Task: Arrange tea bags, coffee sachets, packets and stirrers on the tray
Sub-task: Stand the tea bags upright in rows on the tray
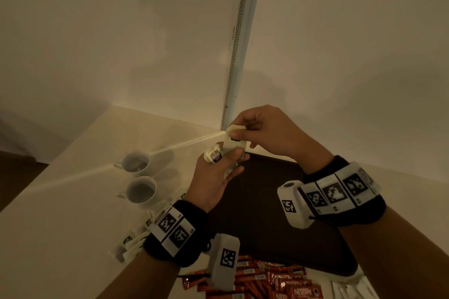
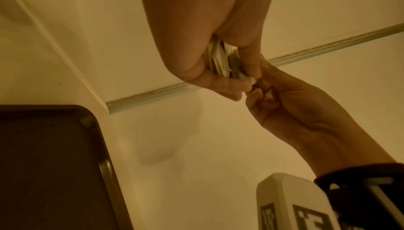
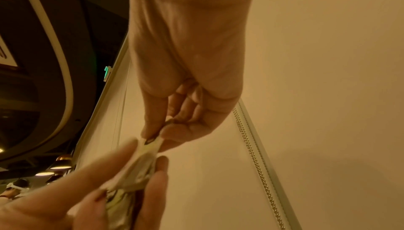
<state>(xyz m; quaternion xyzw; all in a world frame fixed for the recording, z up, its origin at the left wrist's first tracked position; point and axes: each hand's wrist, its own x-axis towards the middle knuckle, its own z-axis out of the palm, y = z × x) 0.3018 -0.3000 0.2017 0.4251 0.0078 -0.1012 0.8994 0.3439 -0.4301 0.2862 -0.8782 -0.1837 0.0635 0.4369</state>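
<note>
My left hand (image 1: pixel 218 167) grips a bunch of small white packets (image 1: pixel 227 152) above the far left corner of the dark tray (image 1: pixel 262 201). In the left wrist view the packets (image 2: pixel 220 60) sit squeezed between palm and fingers. My right hand (image 1: pixel 255 126) pinches the top edge of one white packet (image 1: pixel 234 128) in that bunch with thumb and forefinger. The right wrist view shows the pinched packet (image 3: pixel 150 143) stretched between both hands. The tray's dark surface shows bare below my hands.
Two white cups (image 1: pixel 134 162) (image 1: pixel 142 190) stand on the pale counter left of the tray. More white packets (image 1: pixel 132 240) lie by my left wrist. Red Nescafe sachets (image 1: pixel 267 279) are heaped at the tray's near edge. A wall corner with a metal chain (image 1: pixel 237 39) rises behind.
</note>
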